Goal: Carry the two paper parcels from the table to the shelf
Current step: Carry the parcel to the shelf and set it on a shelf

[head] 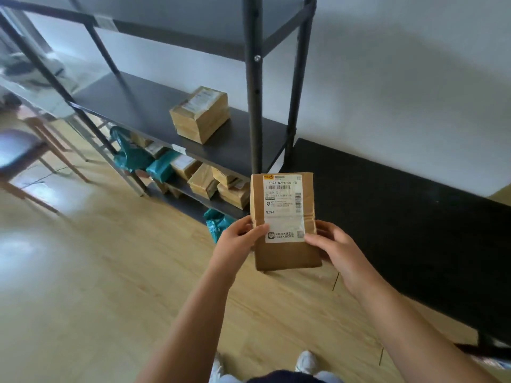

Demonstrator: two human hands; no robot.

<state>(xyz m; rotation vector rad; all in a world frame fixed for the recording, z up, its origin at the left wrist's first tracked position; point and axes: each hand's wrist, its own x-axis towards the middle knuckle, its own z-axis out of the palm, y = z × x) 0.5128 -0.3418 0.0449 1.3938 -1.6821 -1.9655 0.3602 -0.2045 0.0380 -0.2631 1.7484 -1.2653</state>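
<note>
I hold a flat brown paper parcel with a white shipping label in front of me, above the wooden floor. My left hand grips its left edge and my right hand grips its right edge, thumbs on the label. A second brown parcel, wrapped in clear tape, lies on the middle board of the black metal shelf, ahead and to the left. The held parcel is just in front of the shelf's right front post.
The lower shelf board holds several brown boxes and teal plastic bags. A black table stands to the right against the white wall. A wooden chair is at far left. My shoes show at the bottom.
</note>
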